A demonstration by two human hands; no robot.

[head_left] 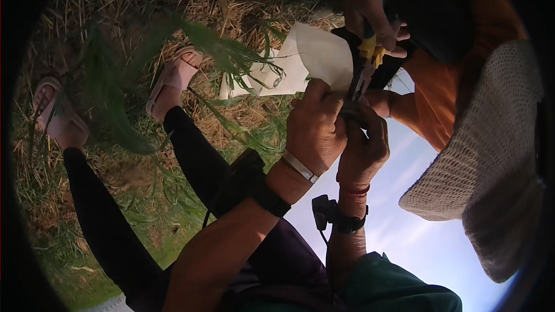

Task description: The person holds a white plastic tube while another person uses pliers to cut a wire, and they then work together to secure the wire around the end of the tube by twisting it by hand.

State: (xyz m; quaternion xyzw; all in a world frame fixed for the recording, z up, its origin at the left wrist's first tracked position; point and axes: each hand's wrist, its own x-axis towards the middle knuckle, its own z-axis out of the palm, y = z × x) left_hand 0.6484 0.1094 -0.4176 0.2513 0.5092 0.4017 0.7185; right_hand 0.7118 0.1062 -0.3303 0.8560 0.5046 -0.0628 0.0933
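My left hand (317,127) and my right hand (365,145) are side by side, both closed, with fingers bent around a small dark greyish piece (351,107) whose kind I cannot make out. Pliers (363,72) with yellow and dark green handles reach down to that piece, their jaws just above my fingertips. A co-worker's hand (370,11) grips the plier handles. The co-worker's other hand (380,103) is beside my right fingers, partly hidden. Behind my left hand is a curled cream-white sheet (324,55), partly covered by the fingers.
A person in an orange sleeve (425,101) and a knitted light hat (462,144) leans in close at the right. Green leafy stems (217,46) cross the left side over dry straw (121,0). My feet in pink sandals (173,78) stand on the straw and grass.
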